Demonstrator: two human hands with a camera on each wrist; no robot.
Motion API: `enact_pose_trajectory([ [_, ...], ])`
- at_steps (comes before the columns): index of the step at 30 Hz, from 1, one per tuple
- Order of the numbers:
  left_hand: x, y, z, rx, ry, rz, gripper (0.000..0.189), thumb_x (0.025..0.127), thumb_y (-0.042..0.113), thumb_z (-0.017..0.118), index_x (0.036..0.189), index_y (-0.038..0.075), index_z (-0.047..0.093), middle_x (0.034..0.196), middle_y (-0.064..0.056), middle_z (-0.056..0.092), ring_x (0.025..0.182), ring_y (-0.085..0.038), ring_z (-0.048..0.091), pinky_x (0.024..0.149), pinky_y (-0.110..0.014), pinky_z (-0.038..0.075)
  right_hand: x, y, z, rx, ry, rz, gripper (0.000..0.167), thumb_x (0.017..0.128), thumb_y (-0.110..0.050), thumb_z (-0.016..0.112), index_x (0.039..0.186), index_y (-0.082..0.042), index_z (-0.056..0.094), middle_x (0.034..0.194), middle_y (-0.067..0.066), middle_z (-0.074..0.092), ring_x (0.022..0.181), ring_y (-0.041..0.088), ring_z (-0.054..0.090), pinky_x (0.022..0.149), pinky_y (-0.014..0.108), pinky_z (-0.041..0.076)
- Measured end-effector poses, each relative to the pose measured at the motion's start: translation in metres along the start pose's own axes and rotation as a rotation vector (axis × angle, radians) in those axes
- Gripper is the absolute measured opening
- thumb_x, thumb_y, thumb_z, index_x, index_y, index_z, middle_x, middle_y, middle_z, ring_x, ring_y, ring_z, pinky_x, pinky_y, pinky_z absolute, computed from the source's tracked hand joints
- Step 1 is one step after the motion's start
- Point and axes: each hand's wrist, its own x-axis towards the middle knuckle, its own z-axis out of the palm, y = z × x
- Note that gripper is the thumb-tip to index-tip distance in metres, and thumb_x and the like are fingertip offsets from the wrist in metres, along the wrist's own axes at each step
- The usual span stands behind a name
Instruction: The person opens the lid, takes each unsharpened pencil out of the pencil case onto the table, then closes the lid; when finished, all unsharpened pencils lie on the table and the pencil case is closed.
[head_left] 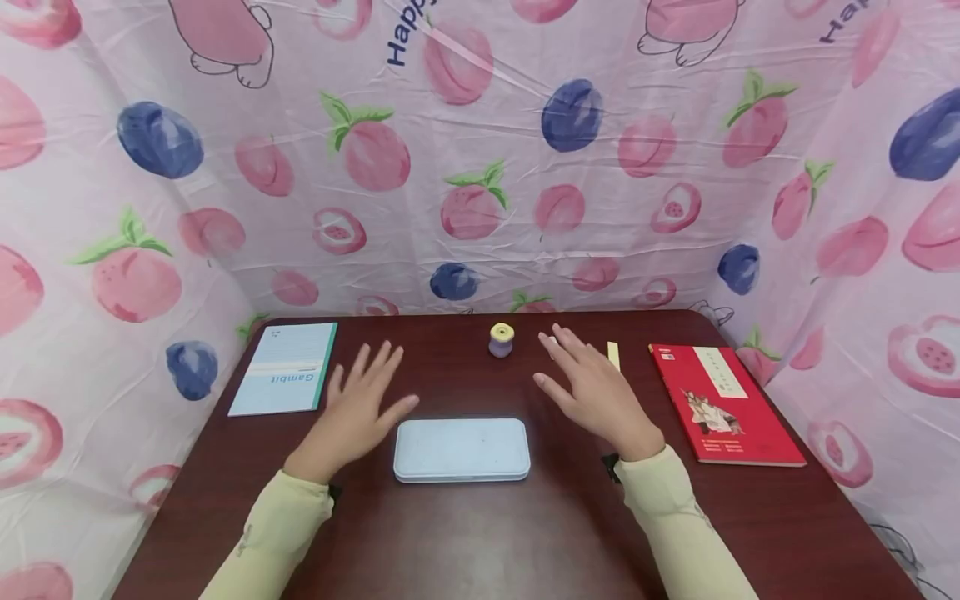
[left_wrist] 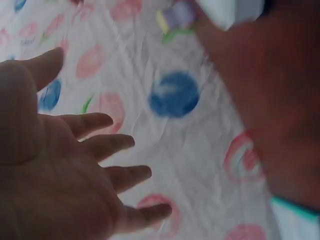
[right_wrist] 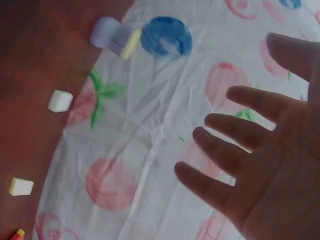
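Observation:
Both hands are held apart over the table with fingers spread and nothing in them. My left hand is between the blue Gambit notebook and a pale blue, flat, rounded case. On the case's other side is my right hand, nearest to a white block and a pale yellow strip; in the head view its fingers mostly cover the block. Farther back, between the hands, stands a purple spool-shaped thing with a yellow top. The wrist views show both palms bare.
A red book lies at the table's right side. The dark brown table is enclosed at the back and sides by a fruit-printed cloth. A dark cable hangs at the lower right, beyond the table edge.

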Motion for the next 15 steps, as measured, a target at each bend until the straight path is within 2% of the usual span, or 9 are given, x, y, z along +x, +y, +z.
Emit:
enact_pose_trajectory([
  [4, -0.015, -0.005, 0.020, -0.060, -0.054, 0.066, 0.086, 0.102, 0.053, 0.067, 0.169, 0.011, 0.031, 0.176, -0.017, 0.029, 0.165, -0.043, 0.020, 0.127, -0.072, 0.017, -0.010, -0.002, 0.016, 0.013, 0.021, -0.076, 0.074, 0.099, -0.042, 0.073, 0.162, -0.012, 0.047, 0.166, 0.016, 0.048, 0.154, 0.036, 0.047, 0.121, 0.058, 0.042],
  [8, -0.029, -0.015, 0.036, -0.071, -0.098, 0.108, 0.094, 0.096, 0.056, 0.074, 0.166, 0.007, 0.035, 0.172, -0.019, 0.036, 0.161, -0.041, 0.032, 0.124, -0.067, 0.032, -0.023, -0.007, 0.038, -0.018, 0.055, -0.234, 0.072, 0.098, -0.044, 0.074, 0.156, -0.007, 0.054, 0.157, 0.016, 0.058, 0.147, 0.036, 0.055, 0.118, 0.057, 0.046],
  [12, -0.037, -0.022, 0.044, -0.113, -0.178, 0.123, 0.108, 0.088, 0.060, 0.082, 0.167, 0.005, 0.033, 0.173, -0.019, 0.034, 0.161, -0.041, 0.033, 0.123, -0.065, 0.034, -0.037, -0.012, 0.062, -0.075, 0.038, -0.389, 0.074, 0.100, -0.053, 0.069, 0.153, -0.003, 0.055, 0.154, 0.016, 0.062, 0.144, 0.034, 0.059, 0.117, 0.053, 0.048],
  [15, -0.039, -0.024, 0.048, -0.144, -0.249, 0.131, 0.114, 0.085, 0.058, 0.086, 0.168, 0.003, 0.029, 0.174, -0.020, 0.032, 0.160, -0.040, 0.033, 0.124, -0.064, 0.034, -0.043, -0.016, 0.074, -0.110, -0.011, -0.459, 0.078, 0.101, -0.060, 0.063, 0.154, -0.004, 0.054, 0.155, 0.014, 0.061, 0.144, 0.031, 0.059, 0.116, 0.050, 0.049],
])
